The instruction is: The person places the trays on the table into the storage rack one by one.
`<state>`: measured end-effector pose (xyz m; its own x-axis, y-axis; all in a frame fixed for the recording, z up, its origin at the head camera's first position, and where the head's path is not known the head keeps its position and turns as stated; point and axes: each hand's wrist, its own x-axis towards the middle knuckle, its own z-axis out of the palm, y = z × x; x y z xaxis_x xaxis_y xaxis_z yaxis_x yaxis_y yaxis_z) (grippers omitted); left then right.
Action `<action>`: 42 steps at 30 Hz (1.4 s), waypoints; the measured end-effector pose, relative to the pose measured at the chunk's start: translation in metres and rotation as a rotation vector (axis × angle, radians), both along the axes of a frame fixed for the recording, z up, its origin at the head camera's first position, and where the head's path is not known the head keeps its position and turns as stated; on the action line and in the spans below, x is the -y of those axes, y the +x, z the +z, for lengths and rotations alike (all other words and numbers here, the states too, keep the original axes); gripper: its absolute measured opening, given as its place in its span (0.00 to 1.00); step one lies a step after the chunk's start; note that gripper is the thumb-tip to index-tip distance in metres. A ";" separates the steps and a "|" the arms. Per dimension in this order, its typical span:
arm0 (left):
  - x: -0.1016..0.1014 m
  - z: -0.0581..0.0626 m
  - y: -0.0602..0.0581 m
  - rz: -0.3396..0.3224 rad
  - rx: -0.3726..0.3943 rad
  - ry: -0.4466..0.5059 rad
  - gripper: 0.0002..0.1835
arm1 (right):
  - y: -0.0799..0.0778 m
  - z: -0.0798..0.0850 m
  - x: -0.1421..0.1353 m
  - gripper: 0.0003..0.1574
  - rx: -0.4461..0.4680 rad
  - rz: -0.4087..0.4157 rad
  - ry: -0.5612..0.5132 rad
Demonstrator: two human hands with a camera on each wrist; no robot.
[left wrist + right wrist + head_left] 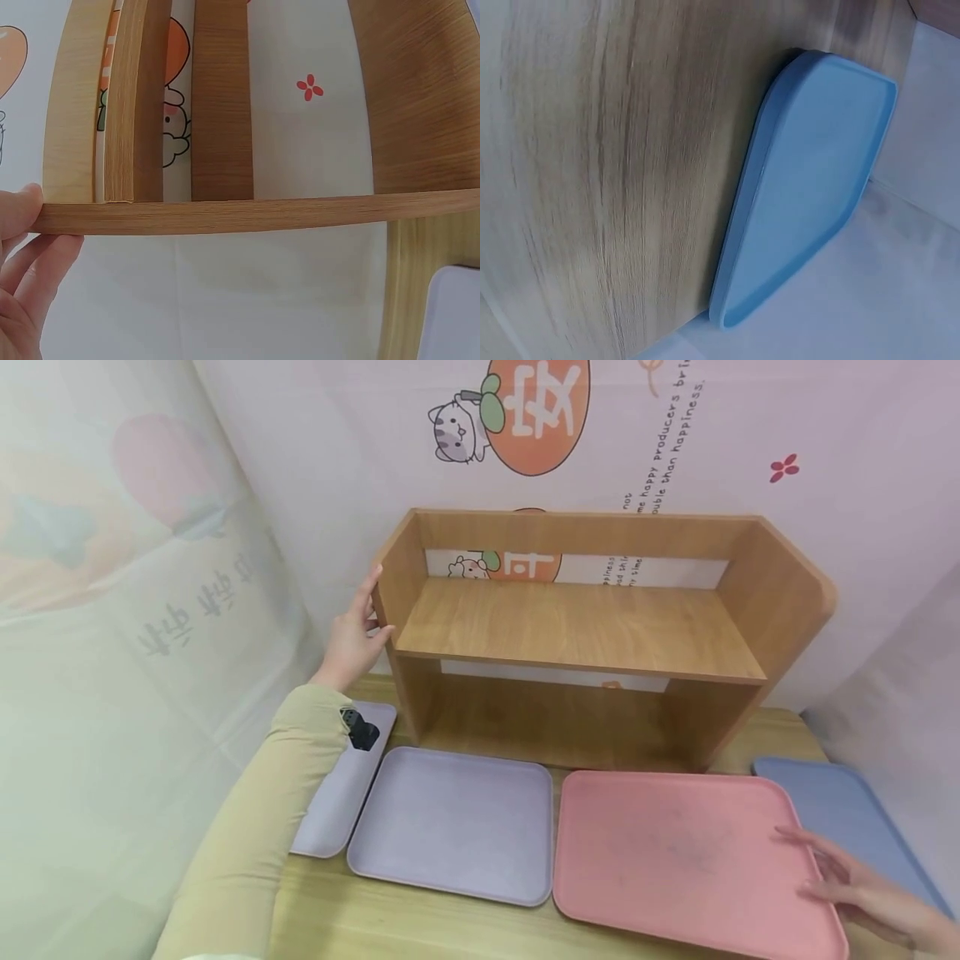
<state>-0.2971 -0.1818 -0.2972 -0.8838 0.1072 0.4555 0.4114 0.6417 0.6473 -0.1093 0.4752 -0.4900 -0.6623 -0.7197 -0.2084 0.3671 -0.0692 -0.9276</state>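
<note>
A two-tier wooden desktop shelf [577, 618] stands against the back wall. My left hand [352, 643] grips the front edge of its left side panel; in the left wrist view, the thumb and fingers of the left hand [30, 274] lie on opposite faces of the panel [247, 215]. Over the right rim of a pink tray [675, 852] is my right hand [873, 893], with its fingers extended and thumb apart. Whether it touches the tray is unclear. This hand does not appear in the right wrist view.
Left of the pink tray lies a pale lilac tray [457, 827], and another pale tray [330, 810] sits partly behind my left sleeve. A blue tray [847, 806] is at the far right, also seen in the right wrist view. Printed cloth [300, 435] surrounds the wooden table [322, 910].
</note>
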 end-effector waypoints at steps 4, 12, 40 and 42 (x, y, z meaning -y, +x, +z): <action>-0.002 0.001 0.000 0.006 0.005 -0.012 0.49 | 0.001 0.000 -0.002 0.40 0.023 0.008 -0.074; -0.001 0.001 0.000 -0.001 -0.003 0.008 0.49 | 0.005 -0.003 0.003 0.42 -0.041 0.036 -0.334; 0.002 -0.004 -0.001 -0.021 -0.035 0.055 0.48 | -0.018 0.088 0.126 0.39 -0.297 -0.051 -0.368; 0.002 -0.004 -0.002 -0.024 -0.029 0.058 0.48 | -0.022 0.095 0.135 0.38 -0.312 -0.049 -0.405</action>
